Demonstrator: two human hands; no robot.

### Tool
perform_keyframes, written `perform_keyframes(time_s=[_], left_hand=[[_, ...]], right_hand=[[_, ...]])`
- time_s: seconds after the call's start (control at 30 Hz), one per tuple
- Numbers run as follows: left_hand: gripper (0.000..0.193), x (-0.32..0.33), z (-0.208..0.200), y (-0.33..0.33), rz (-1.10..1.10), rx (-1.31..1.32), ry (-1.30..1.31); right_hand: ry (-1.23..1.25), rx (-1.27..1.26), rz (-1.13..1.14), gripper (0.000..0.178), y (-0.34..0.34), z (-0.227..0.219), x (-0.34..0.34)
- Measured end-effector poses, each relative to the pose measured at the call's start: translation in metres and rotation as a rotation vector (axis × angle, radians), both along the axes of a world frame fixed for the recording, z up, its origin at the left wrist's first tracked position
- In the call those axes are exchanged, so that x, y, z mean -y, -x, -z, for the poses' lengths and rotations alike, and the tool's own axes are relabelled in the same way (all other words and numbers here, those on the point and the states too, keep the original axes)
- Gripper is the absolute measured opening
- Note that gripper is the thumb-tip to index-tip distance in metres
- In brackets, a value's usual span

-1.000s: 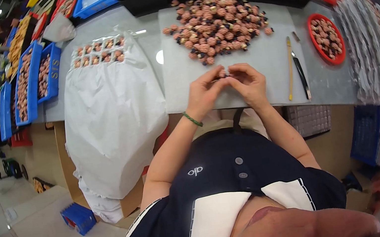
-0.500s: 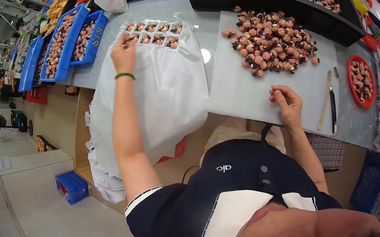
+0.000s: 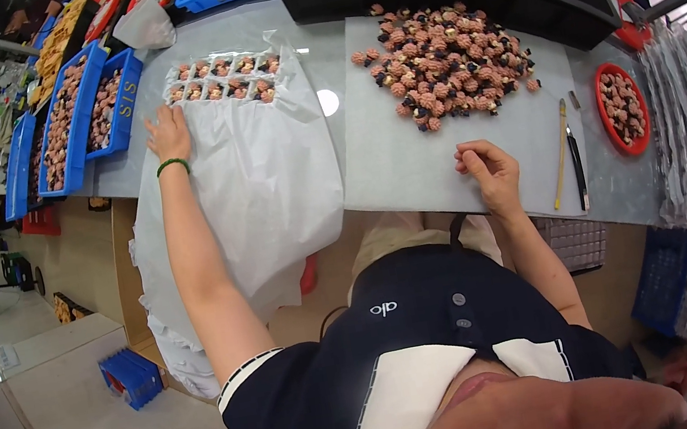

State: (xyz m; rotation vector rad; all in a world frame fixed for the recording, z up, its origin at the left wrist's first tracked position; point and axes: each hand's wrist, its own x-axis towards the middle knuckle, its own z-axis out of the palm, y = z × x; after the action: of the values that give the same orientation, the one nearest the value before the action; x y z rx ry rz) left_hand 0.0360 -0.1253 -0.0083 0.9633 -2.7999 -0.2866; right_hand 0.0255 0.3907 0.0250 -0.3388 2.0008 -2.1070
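At eleven o'clock placing seems under way, pink pieces (image 3: 264, 91) seated in rows beside the spread, released-looking left hand (image 3: 169, 136); the right hand (image 3: 493, 174) is curled, contents untellable, and another is probably needed from the one-o'clock pile (image 3: 452, 62).
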Motion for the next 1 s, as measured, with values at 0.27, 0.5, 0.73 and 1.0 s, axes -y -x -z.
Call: perform_keyframes(time_s=[0.27, 0.5, 0.73, 1.0], left_hand=[[0.058, -0.056, -0.027, 0.015, -0.157, 0.337, 0.199], [0.025, -0.245, -0.072, 0.062, 0.674, -0.409, -0.455], [0.020, -0.335, -0.041, 0.075, 0.865, -0.406, -0.265], [0.019, -0.357, -0.038, 0.055, 0.525, -0.338, -0.576]], right_hand=[[0.053, 0.009, -0.031, 0.016, 0.005, 0.001, -0.026], [0.057, -0.026, -0.050, 0.016, 0.003, -0.001, -0.046], [0.096, 0.009, -0.037, 0.014, -0.001, -0.003, -0.066], [-0.023, -0.067, -0.080, 0.015, 0.008, 0.007, -0.077]])
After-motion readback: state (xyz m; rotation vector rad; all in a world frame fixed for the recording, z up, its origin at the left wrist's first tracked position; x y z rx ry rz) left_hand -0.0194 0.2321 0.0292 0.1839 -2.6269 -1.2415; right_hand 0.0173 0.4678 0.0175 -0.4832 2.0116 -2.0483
